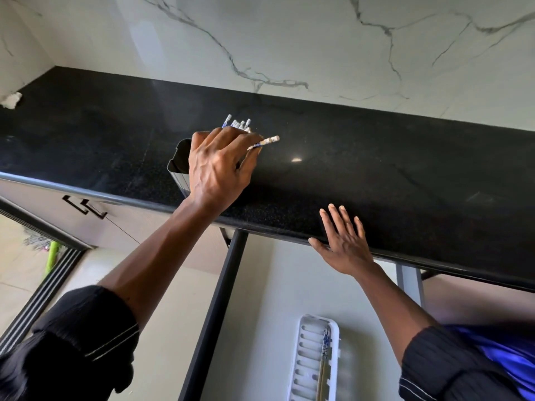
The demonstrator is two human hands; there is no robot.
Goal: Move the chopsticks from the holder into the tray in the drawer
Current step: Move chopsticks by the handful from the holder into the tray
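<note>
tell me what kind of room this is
Most likely a home kitchen: a black stone countertop against a marble-look wall, cabinet doors below, and an open drawer holding a white cutlery tray.

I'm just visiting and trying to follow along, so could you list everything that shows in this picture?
Black speckled stone countertop: one, runs across the middle.
White marble-veined wall: one, behind the countertop.
Grey metal chopstick holder: one, near the counter's front edge, partly hidden by the left hand.
White-and-blue-tipped chopsticks in the holder: a bunch, exact count hidden; one tip sticks out rightward.
Open pale drawer: one, below the counter.
White slotted plastic tray: one, in the drawer.
Chopsticks in the tray: apparently a pair, along its right side.
Black cabinet handles: two, lower left.
Left hand: over the holder, fingers around the chopsticks.
Right hand: open, flat on the counter edge.
</note>
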